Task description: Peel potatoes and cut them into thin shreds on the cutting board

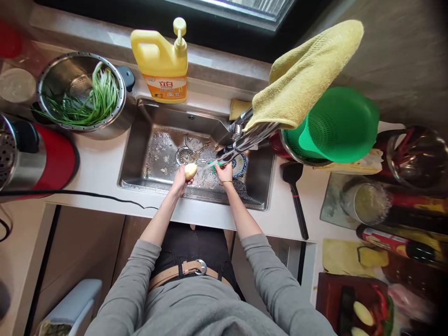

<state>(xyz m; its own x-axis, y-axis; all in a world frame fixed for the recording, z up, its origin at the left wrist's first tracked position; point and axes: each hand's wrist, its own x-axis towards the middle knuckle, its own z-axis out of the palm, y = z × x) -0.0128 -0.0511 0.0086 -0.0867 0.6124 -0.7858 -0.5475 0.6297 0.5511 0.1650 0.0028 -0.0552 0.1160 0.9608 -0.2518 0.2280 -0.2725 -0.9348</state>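
Left hand (180, 179): fingers curled round a peeled potato (191, 171), gripping it from below and holding it up over the steel sink (140, 154), near the drain (184, 155) — a position that would let scraps and water fall into the basin rather than onto the counter.

Right hand (224, 172): closed on a green-handled tool (214, 164), probably a peeler, its tip pointing toward the potato; the blade itself is too small to make out. The two hands sit close together, not touching.

Faucet (245, 135): swung out over the right half of the basin, just above the right hand, with a yellow towel (304, 79) draped over it to hang dry.

Sink floor: wet, with pale scraps scattered about the drain; a small blue-patterned dish (241, 163) lies beside the right hand.

Left counter: steel colander of green beans (87, 95) at the sink's back corner; a red appliance (38, 156) further left, its black cord (87, 195) trailing along the front edge.

Back ledge: yellow pump bottle of dish soap (163, 63).

Right counter: green plastic strainer (338, 123) nested in a bowl, black spatula (296, 196), jars and bottles crowded beyond.

Open room — the left half of the basin is free; to the right, the faucet and dish hem the right hand in.
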